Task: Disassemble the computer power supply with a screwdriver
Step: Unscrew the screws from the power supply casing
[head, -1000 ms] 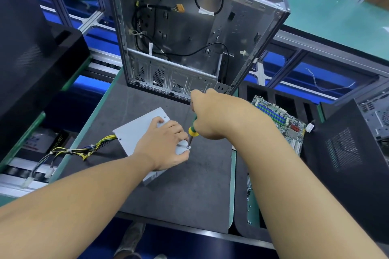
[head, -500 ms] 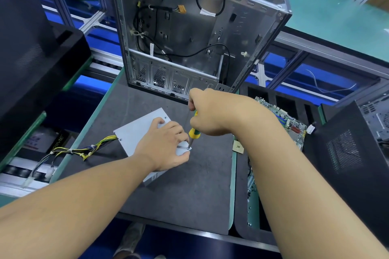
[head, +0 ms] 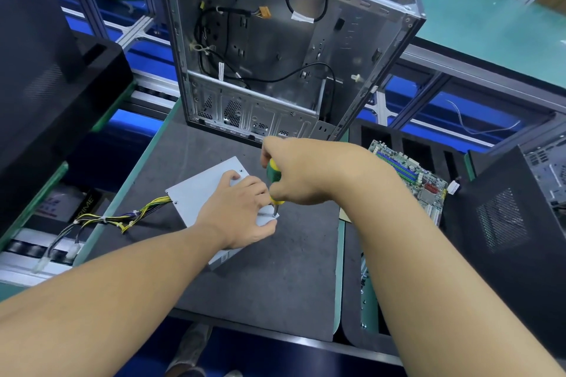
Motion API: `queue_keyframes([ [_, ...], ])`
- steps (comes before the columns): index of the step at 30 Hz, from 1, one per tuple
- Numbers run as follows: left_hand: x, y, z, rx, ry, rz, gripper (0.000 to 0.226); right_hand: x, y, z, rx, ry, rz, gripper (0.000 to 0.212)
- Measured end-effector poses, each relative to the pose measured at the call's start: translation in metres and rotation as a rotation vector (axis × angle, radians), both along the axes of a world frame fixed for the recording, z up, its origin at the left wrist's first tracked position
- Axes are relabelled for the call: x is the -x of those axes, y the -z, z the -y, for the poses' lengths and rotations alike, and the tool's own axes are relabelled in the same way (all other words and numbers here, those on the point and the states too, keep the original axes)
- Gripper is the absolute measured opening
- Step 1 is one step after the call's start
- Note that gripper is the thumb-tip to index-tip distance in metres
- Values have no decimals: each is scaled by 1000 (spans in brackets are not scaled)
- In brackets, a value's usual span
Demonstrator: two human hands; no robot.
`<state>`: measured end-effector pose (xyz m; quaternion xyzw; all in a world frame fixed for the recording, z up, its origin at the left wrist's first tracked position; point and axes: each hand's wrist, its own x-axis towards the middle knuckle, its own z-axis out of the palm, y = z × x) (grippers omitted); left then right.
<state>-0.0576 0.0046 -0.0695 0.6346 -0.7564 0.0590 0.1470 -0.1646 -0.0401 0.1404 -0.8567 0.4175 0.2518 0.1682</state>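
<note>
A person works on a power supply [head: 196,193] lying flat on the counter [head: 275,269], its cables [head: 122,219] trailing off its left side. The right hand [head: 306,174] hovers over the supply's near right corner, its grip closed round the green-and-yellow handle of a screwdriver [head: 273,180]. The tool stands almost upright, tip down on a screw [head: 274,215] in that corner, directly below the fist. The left hand [head: 242,214] lies on the supply's lid just beside the tip, its grip holding nothing (fingers spread, apparently pressing the box steady). The next turn likely depends on keeping the shaft in line with the screw; a lean could let the tip slip. An open case [head: 275,55] stands behind the supply, and a motherboard [head: 410,174] lies to its right.
</note>
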Motion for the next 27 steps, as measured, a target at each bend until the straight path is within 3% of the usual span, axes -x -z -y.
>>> queue_keyframes([
  [3,-3,6,2,-94,62,-39,25,-3,-2,-3,26,2,-79,8],
  [6,-6,12,5,-242,74,-37,43,-6,-5,-1,85,-9,-181,39],
  [8,-5,15,6,-236,68,-35,45,-5,-1,1,110,34,-176,36],
  [11,-5,14,6,-218,65,-43,42,-3,7,4,125,81,-110,7],
  [19,-4,13,6,-198,62,-64,30,1,-1,-1,72,158,-61,27],
  [24,-4,13,5,-177,58,-60,25,-3,-7,-3,119,11,-154,22],
  [27,-4,14,5,-181,55,-65,25,-1,-5,1,83,55,-73,7],
])
